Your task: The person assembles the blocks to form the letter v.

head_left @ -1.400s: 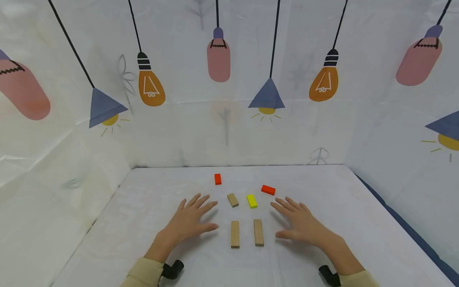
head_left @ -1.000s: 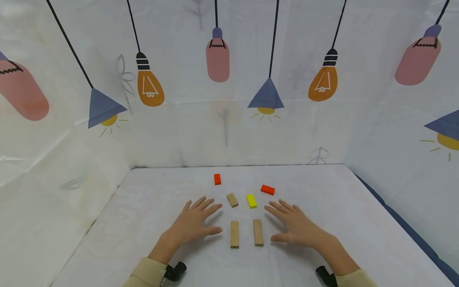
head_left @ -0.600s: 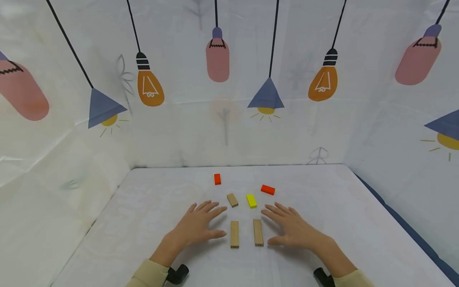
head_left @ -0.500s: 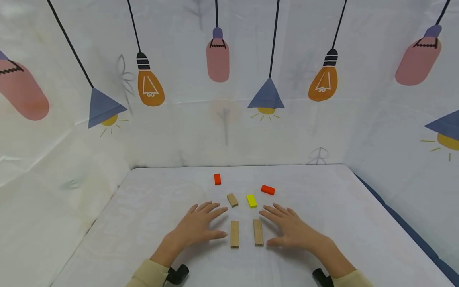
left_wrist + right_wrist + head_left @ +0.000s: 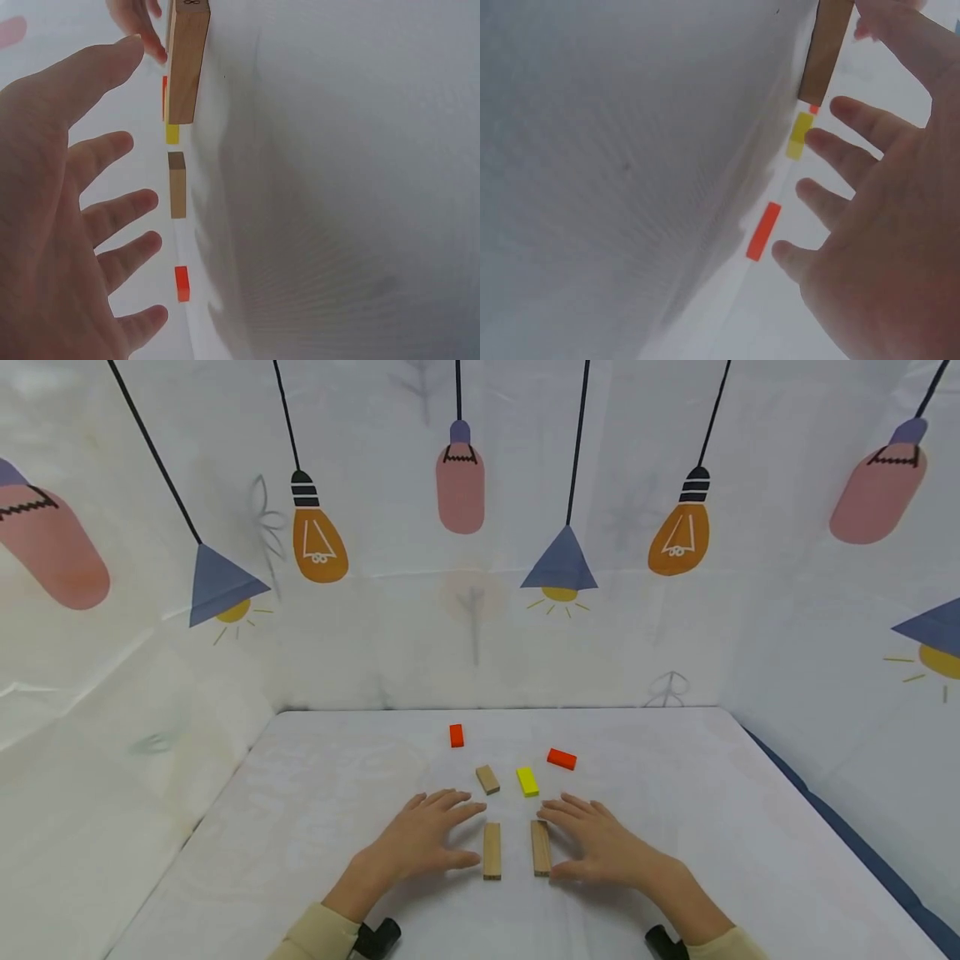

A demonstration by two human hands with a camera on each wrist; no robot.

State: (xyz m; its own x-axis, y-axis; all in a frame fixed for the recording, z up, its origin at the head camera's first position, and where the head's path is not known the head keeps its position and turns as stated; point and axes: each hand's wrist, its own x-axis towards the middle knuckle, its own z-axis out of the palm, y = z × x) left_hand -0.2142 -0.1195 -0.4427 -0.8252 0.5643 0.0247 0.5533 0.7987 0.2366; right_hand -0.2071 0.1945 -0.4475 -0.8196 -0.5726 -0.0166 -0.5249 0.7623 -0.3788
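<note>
Two long plain wooden blocks lie side by side near the table's middle: a left one (image 5: 492, 852) and a right one (image 5: 541, 848). My left hand (image 5: 423, 837), fingers spread, is just left of the left block, its thumb tip close to that block's side. On the other side my right hand (image 5: 600, 843) has its thumb and index tips right at the right block's outer edge, fingers spread. Neither hand grips anything. In the left wrist view the left block (image 5: 187, 64) rises past the thumb; in the right wrist view the right block (image 5: 826, 52) shows beyond the fingertips.
Beyond the long blocks lie a short wooden block (image 5: 487, 779) and a yellow block (image 5: 527, 782). Farther back are two red blocks, one upright to the view (image 5: 457, 736) and one slanted (image 5: 562, 759). A white cloth covers the table (image 5: 337, 760); a lamp-patterned curtain (image 5: 390, 643) hangs behind.
Both hands have moved inward toward the two long blocks, the left hand rightward and the right hand leftward, and slightly nearer to me. The blocks have stayed in place.
</note>
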